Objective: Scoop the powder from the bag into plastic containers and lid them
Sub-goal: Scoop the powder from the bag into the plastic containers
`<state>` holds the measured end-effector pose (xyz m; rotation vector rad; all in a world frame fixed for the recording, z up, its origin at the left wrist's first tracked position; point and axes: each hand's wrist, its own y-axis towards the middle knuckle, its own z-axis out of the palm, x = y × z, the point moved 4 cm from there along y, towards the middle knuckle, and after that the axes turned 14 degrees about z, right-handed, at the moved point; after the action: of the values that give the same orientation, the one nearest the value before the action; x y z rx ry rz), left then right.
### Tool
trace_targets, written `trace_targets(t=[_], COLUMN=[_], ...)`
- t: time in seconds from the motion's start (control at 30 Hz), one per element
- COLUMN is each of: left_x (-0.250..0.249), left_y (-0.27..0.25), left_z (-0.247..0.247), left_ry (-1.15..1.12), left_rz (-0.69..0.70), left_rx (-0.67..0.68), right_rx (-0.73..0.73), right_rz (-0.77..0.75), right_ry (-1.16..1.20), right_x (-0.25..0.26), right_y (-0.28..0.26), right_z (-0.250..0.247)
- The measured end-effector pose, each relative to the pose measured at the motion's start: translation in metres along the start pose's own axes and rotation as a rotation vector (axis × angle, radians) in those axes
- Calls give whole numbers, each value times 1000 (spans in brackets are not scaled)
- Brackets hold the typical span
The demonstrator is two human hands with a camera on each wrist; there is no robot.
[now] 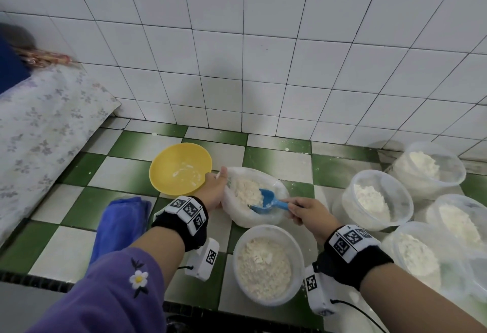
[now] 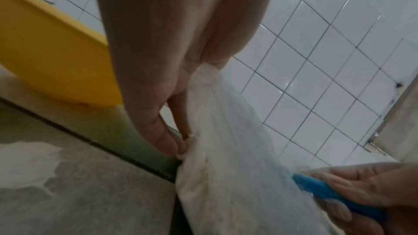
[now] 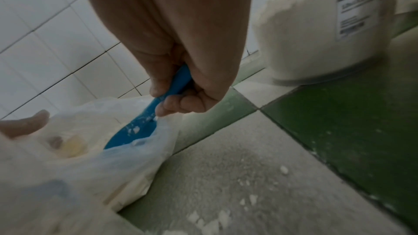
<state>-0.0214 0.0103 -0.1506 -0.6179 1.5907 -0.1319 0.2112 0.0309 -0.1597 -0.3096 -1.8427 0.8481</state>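
A clear plastic bag of white powder lies open on the checkered floor. My left hand pinches the bag's left edge between thumb and fingers. My right hand grips the handle of a blue scoop, whose bowl sits inside the bag in the powder. A round plastic container filled with powder stands just in front of the bag, without a lid. Several more powder-filled containers stand to the right.
A yellow bowl with powder traces sits left of the bag. A folded blue cloth lies at the left. A floral-covered mattress is far left. White tiled wall stands behind. Spilled powder dusts the floor.
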Motion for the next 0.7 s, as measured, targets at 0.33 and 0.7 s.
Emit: trace_targets(t=[0.33, 0.7], left_x=[2, 12], left_y=[-1, 3], left_z=[-5, -12], left_ry=[40, 64], left_rz=[-12, 61], left_rx=[0, -22], right_rx=[-32, 33], right_rz=[-79, -162], right_ry=[-11, 24], right_x=[0, 21], right_y=[-21, -84], right_z=[-22, -44])
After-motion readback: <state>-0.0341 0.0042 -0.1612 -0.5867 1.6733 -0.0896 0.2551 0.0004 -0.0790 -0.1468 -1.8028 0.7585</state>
